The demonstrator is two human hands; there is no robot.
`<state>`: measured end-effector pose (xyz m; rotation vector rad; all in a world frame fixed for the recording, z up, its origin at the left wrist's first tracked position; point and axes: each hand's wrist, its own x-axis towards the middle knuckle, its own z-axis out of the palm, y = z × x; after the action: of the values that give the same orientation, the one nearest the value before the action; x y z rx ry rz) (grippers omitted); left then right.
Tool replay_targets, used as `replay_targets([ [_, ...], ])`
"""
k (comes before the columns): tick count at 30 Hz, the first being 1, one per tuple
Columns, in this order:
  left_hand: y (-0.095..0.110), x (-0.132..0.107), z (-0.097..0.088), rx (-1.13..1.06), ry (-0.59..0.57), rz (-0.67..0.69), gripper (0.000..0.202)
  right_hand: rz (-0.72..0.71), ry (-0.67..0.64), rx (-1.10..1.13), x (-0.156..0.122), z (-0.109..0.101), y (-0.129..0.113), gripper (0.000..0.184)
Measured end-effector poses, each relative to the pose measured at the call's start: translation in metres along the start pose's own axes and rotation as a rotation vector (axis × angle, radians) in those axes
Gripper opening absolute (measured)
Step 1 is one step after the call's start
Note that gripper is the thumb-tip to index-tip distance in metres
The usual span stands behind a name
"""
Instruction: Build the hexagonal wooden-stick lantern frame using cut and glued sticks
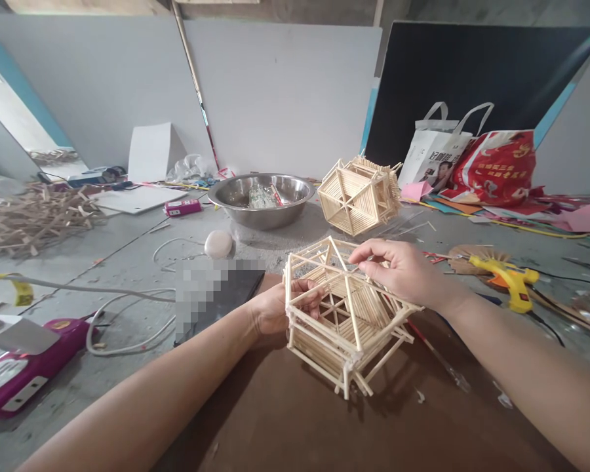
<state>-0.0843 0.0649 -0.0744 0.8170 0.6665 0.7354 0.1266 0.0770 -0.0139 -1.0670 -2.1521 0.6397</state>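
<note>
Both arms [187, 373] converge: left hand [270, 309] grips stick frame [354, 318], right hand [400, 265] arches.

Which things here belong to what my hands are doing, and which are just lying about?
Likely job things:
stick frame in the left hand, right hand at its top
yellow glue gun
second stick frame, perhaps

Seemingly lying about:
steel basin
red bag
white bag

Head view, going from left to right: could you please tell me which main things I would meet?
Heap of wooden pieces → far magenta power strip → round white object → nearer stick frame → yellow glue gun.
</note>
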Motion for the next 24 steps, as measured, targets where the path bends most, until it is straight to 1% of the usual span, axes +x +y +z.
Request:
replay_targets([
  [2, 0.000, -0.003, 0.000, 0.026, 0.048, -0.009, 0.016, -0.031, 0.007, -0.006, 0.000, 0.000, 0.000, 0.016],
  [5, 0.001, -0.009, -0.001, 0.065, 0.133, -0.046, 0.013, -0.124, 0.013, -0.038, 0.000, -0.001, -0.003, 0.016],
  [7, 0.001, -0.014, -0.003, 0.069, 0.191, -0.050, 0.009, -0.192, 0.016, -0.076, 0.000, -0.003, -0.009, 0.015],
  [9, 0.002, -0.018, -0.006, 0.062, 0.262, -0.037, 0.006, -0.256, -0.007, -0.128, 0.001, -0.005, -0.016, 0.015],
  [11, 0.001, -0.023, -0.010, 0.071, 0.347, -0.028, 0.007, -0.314, -0.072, -0.200, 0.002, -0.005, -0.025, 0.016],
  [13, 0.001, -0.029, -0.013, 0.105, 0.424, -0.028, 0.010, -0.361, -0.166, -0.292, 0.003, -0.003, -0.033, 0.018],
  [16, 0.000, -0.040, -0.016, 0.164, 0.499, 0.006, 0.010, -0.392, -0.305, -0.447, 0.006, 0.002, -0.043, 0.019],
  [18, 0.001, -0.049, -0.016, 0.194, 0.548, 0.054, 0.009, -0.418, -0.347, -0.508, 0.009, 0.005, -0.049, 0.020],
  [20, 0.003, -0.057, -0.014, 0.228, 0.612, 0.100, 0.011, -0.435, -0.330, -0.517, 0.011, 0.005, -0.054, 0.020],
  [24, 0.012, -0.077, -0.011, 0.304, 0.735, 0.176, 0.019, -0.431, -0.250, -0.452, 0.009, -0.001, -0.059, 0.017],
])
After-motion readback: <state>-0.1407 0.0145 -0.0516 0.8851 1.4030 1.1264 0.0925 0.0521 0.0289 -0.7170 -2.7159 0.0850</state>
